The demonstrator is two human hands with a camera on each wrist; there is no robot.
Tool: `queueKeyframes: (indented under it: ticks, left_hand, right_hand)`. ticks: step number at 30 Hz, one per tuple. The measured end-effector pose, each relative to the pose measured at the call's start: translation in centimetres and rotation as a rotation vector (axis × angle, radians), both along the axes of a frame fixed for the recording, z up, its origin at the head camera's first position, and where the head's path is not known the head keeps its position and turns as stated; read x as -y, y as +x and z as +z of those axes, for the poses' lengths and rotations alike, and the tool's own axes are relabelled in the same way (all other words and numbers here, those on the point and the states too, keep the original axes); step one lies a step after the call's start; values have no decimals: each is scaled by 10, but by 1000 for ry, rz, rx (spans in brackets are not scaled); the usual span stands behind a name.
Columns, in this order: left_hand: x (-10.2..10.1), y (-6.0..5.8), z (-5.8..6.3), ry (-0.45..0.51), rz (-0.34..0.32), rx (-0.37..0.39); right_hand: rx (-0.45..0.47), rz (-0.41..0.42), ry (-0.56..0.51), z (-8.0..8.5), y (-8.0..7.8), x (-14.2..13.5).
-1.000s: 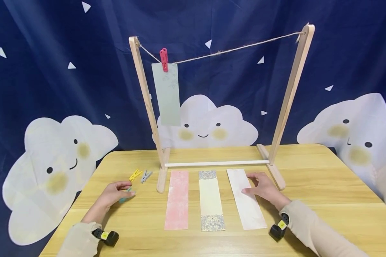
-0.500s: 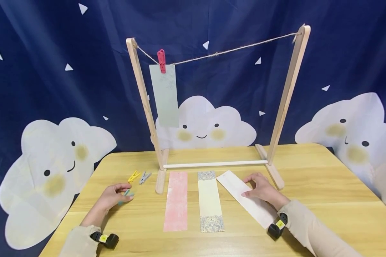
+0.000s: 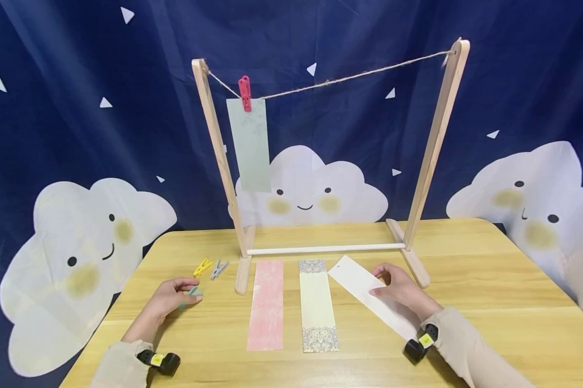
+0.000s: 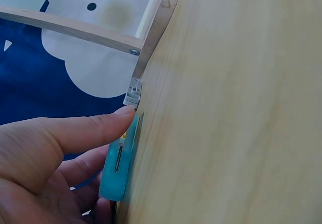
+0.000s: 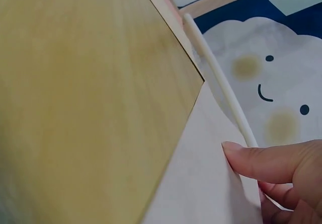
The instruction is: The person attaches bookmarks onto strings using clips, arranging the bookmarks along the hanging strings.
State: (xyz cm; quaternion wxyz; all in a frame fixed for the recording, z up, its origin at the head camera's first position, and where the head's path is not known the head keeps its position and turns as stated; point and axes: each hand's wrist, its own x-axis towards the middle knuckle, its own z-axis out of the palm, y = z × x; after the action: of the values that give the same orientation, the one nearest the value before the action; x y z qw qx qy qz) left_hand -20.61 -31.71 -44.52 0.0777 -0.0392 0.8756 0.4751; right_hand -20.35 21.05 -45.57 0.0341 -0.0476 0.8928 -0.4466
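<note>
My left hand (image 3: 169,298) pinches a teal clothespin (image 4: 116,176) low over the table, thumb on one side and fingers on the other. At the right, my right hand (image 3: 400,289) pinches the long edge of a white paper strip (image 3: 364,284), thumb on top and fingers underneath. That strip lies slanted, its holed far end pointing left. A cream strip with blue patterned ends (image 3: 317,302) lies beside it, and a pink strip (image 3: 266,307) farther left. Beyond my left hand are a yellow clothespin (image 3: 202,267) and a grey clothespin (image 3: 219,269).
A wooden stand (image 3: 427,161) with a twine line (image 3: 359,74) stands at the back of the table (image 3: 505,302). A pale green strip (image 3: 250,148) hangs at the line's left under a red clothespin (image 3: 245,92). A white crossbar (image 3: 325,249) joins the stand's feet.
My right hand has turned the white strip so that its far end swung left toward the cream strip and its near end swung right. The left hand has hardly moved.
</note>
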Motion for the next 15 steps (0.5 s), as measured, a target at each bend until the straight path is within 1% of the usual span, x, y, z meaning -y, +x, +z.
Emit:
queueKeyframes:
  ticks: [4,7,10,14,15]
  left_hand:
    - [2,1,-1,19,2,-8]
    - [4,1,1,42,3,-18]
    - [7,0,2,52,18,-25]
    - [11,-2,3,65,4,-31]
    - [12,-3,4,70,-10,-35]
  right_hand:
    - [-23,15,-59,-2,-2,-4]
    - [-24,3,-68,-2,-4,-5]
    - [-16,-6,-90,-2,-4,-6]
    - [-1,-1,-109,-2,-3,-6]
    - [0,3,-113,-2,-2,-7]
